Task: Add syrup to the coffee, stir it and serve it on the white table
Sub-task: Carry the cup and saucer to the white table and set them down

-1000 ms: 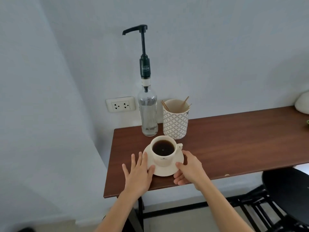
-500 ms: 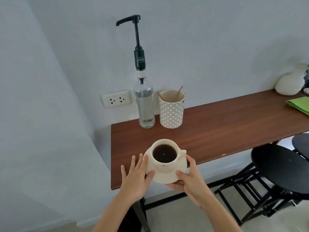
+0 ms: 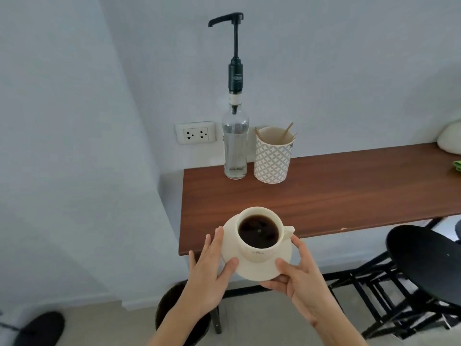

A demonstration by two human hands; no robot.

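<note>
A cream cup point(image 3: 259, 248) full of dark coffee stands on a cream saucer point(image 3: 264, 269), held in the air past the front edge of the brown wooden table point(image 3: 324, 196). My left hand point(image 3: 209, 273) grips the saucer's left rim, thumb on top. My right hand point(image 3: 299, 280) holds its right rim from below and beside. A clear syrup bottle point(image 3: 235, 146) with a tall black pump stands at the table's back left. Beside it is a patterned cup point(image 3: 272, 156) holding wooden stir sticks. No white table is in view.
A wall socket point(image 3: 195, 133) sits left of the bottle. A black round stool point(image 3: 429, 260) stands at the right, another dark stool point(image 3: 179, 313) below the table edge. A white object point(image 3: 450, 142) and something green point(image 3: 457, 167) lie at the table's far right.
Both hands have lifted the saucer and cup off the table and drawn it toward me, past the table's front edge. The view has pulled back from the table.
</note>
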